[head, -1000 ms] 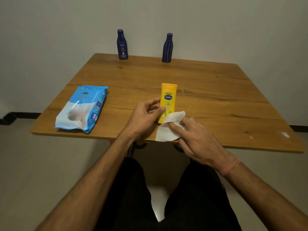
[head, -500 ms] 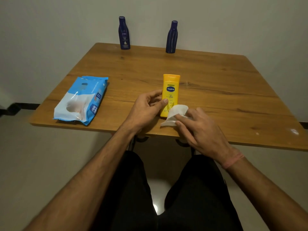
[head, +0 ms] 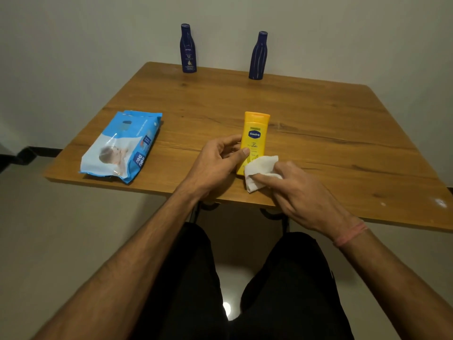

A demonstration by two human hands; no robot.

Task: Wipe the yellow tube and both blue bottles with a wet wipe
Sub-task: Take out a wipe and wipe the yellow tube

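wet wipe (head: 261, 171) now bunched lower against yellow tube (head: 255, 136).

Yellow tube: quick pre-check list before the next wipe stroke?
1. Yellow tube steadied by left hand: ok.
2. Wet wipe held in right hand: ok.
3. Wipe touching the tube's lower end: ok.
4. Tube's back side wiped: cannot tell.
5. Both blue bottles, left and right, upright at the far table edge, wiped: not ok, untouched.
6. Wipes pack shut: cannot tell.
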